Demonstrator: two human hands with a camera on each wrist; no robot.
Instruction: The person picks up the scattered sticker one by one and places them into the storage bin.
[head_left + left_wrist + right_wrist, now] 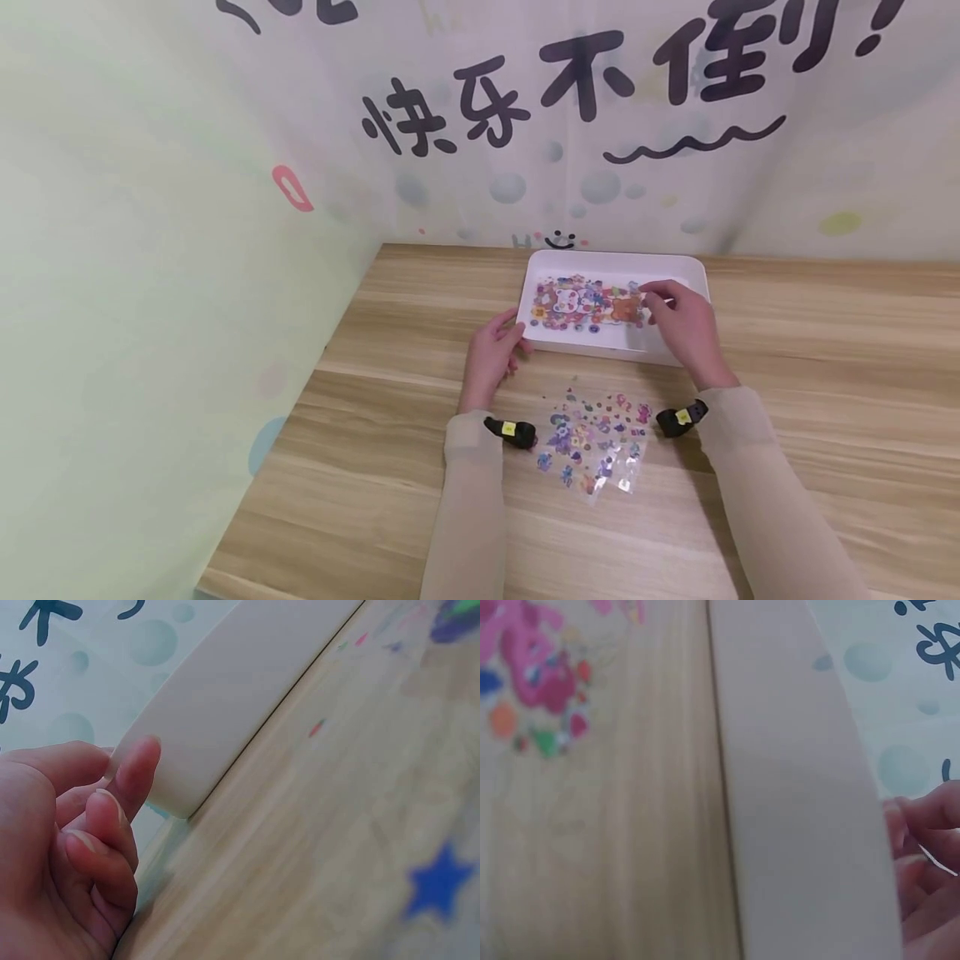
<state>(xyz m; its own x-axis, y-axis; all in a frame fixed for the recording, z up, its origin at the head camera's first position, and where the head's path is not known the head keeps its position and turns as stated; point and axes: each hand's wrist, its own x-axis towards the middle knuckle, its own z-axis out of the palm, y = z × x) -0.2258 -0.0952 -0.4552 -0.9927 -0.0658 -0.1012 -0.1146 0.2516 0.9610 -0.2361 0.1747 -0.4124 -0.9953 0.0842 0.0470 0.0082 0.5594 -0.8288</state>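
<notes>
A white tray [615, 350] stands at the back of the table with clear sticker sheets [577, 304] in it, printed with bears and small colourful figures. My left hand [491, 354] grips the tray's front left corner; in the left wrist view its thumb lies over the rim of the tray [247, 682] and its fingers curl against the outside. Reaching over the tray's right side, my right hand [686, 329] pinches at the right edge of the sheets, thumb and forefinger together. The tray wall [802, 787] hides part of that hand in the right wrist view.
More clear sticker sheets [592, 442] with small colourful figures lie on the wooden table [390, 400] in front of the tray, between my forearms. A printed cloth backdrop [480, 200] rises right behind the tray and along the table's left side.
</notes>
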